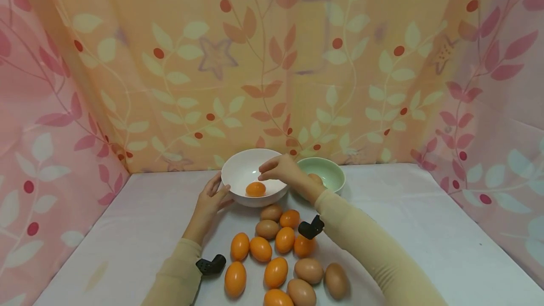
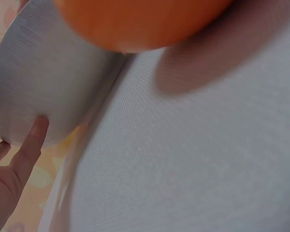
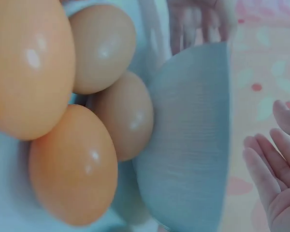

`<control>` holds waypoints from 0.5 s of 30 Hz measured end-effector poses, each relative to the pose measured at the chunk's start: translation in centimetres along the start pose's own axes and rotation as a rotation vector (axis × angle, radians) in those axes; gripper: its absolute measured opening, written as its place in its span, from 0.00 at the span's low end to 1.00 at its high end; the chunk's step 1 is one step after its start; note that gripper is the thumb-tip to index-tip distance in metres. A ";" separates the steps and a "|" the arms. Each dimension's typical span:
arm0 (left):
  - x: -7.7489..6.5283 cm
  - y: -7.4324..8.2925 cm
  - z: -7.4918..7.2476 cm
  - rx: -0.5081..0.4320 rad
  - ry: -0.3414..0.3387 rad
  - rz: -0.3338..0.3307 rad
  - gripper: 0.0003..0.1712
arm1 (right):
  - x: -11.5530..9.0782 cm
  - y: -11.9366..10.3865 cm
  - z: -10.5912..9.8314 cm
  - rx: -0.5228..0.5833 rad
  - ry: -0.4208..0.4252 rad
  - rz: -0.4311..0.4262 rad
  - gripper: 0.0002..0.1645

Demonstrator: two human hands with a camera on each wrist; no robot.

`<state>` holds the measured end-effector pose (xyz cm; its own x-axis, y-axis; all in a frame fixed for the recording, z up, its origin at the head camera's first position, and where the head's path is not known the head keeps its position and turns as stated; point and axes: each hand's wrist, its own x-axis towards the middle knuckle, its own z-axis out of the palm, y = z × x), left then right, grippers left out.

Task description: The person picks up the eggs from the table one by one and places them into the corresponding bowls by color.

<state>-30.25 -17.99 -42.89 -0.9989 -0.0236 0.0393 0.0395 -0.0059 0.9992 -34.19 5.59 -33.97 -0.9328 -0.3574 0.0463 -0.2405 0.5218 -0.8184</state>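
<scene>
A white bowl (image 1: 238,166) stands at the back of the table, one orange egg (image 1: 256,189) inside it near the front wall. My left hand (image 1: 208,199) holds the bowl at its left side; in the left wrist view a finger (image 2: 33,140) presses on the outer wall. Over the bowl's right part hovers my right hand (image 1: 282,170), fingers loosely bent and holding nothing. The right wrist view shows those fingers apart beyond the bowl wall (image 3: 188,130). Behind the right wrist, a green bowl (image 1: 333,169) contains a brown egg (image 1: 316,178), partly hidden by the arm.
Several orange eggs (image 1: 276,273) and brown eggs (image 1: 309,270) lie loose between the forearms, the farthest brown egg (image 1: 271,212) close to the white bowl's front. A white cloth (image 1: 408,230) covers the table. Patterned curtains (image 1: 263,60) hang behind and at both sides.
</scene>
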 end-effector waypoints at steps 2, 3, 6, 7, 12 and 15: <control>0.0 0.0 0.1 0.000 -0.002 -0.002 0.38 | -1.0 -0.2 -0.6 0.047 0.001 -0.001 0.21; 0.0 0.1 0.1 -0.001 -0.003 -0.003 0.38 | -1.5 -0.2 -0.9 0.073 -0.001 -0.001 0.22; 0.0 0.1 0.1 -0.006 -0.009 -0.004 0.38 | -2.7 0.0 -1.7 0.123 -0.011 -0.011 0.23; 0.0 0.1 0.1 -0.008 -0.009 -0.003 0.39 | -3.1 0.1 -1.9 0.124 -0.012 -0.020 0.23; 0.0 0.1 0.0 -0.013 -0.011 0.004 0.38 | -4.7 0.8 -2.7 0.098 0.028 -0.018 0.21; 0.0 0.0 0.0 -0.011 -0.010 0.006 0.37 | -5.7 1.2 -3.1 0.094 0.047 -0.008 0.19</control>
<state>-30.22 -18.02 -42.88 -0.9989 -0.0133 0.0452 0.0454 -0.0172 0.9988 -29.97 10.65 -33.48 -0.9430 -0.3236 0.0775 -0.2235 0.4438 -0.8678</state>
